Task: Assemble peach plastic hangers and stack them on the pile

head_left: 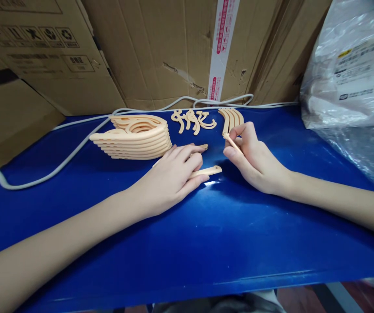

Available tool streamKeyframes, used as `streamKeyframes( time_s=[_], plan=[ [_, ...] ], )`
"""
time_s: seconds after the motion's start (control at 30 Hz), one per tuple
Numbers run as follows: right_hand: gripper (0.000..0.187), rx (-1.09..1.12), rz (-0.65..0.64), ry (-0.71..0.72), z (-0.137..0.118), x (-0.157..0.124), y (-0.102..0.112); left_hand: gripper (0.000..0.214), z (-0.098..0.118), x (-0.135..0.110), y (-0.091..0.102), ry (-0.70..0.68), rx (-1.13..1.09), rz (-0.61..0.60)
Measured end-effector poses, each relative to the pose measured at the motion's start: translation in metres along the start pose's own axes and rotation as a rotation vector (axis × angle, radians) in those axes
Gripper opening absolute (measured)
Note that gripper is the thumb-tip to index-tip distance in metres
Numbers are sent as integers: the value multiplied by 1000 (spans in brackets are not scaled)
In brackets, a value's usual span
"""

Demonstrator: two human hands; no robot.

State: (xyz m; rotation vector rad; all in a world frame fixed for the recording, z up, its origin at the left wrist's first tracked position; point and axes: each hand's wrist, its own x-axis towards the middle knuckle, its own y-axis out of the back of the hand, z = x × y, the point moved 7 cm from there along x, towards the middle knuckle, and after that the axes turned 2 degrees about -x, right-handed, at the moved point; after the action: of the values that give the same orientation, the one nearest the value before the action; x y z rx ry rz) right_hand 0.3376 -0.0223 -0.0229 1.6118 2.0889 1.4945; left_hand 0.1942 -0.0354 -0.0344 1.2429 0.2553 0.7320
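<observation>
The left hand [170, 174] lies over a flat beige piece [215, 170] on the blue table [180, 256], its thumb and bent fingers closed about it; one end of the piece pokes out at three o'clock. Another beige end [204, 147] shows past the fingertips at one o'clock, and whether the two belong to one part is hidden by the hand. At three o'clock from the left hand, the right hand [258, 167] pinches a slim beige piece [234, 143] between thumb and forefinger; its far tip is near the curved strips [234, 118], between one and two o'clock.

Between ten and eleven o'clock, a neat stack [131, 145] of like beige shapes stands just beside the left hand; these look finished, as far as can be judged. The loose hooks [192, 116], between twelve and one o'clock, and the row of strips appear not yet dealt with. The piece under the left hand seems partway along, though no joint is visible.
</observation>
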Motion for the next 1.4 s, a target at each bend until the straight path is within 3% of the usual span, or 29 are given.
streamKeyframes(
  time_s=[0.2, 0.4, 0.53, 1.13, 1.4],
  plan=[
    [25, -139, -68, 51, -3, 1, -5, 22, -3, 1, 6, 23, -83, 79],
    [26, -148, -82, -24, 1, 1, -4, 20, -5, 1, 10, 52, -124, 129],
    [26, -224, -99, 5, -2, 0, -5, 19, -5, 0, 9, 41, -120, 148],
    [35, -386, -42, 169, -12, -7, -2, 17, -2, -2, 8, 33, -170, 159],
    [40, -584, 4, 320, -19, -9, 0, 33, 0, 0, 1, -17, -46, 111]
  ],
)
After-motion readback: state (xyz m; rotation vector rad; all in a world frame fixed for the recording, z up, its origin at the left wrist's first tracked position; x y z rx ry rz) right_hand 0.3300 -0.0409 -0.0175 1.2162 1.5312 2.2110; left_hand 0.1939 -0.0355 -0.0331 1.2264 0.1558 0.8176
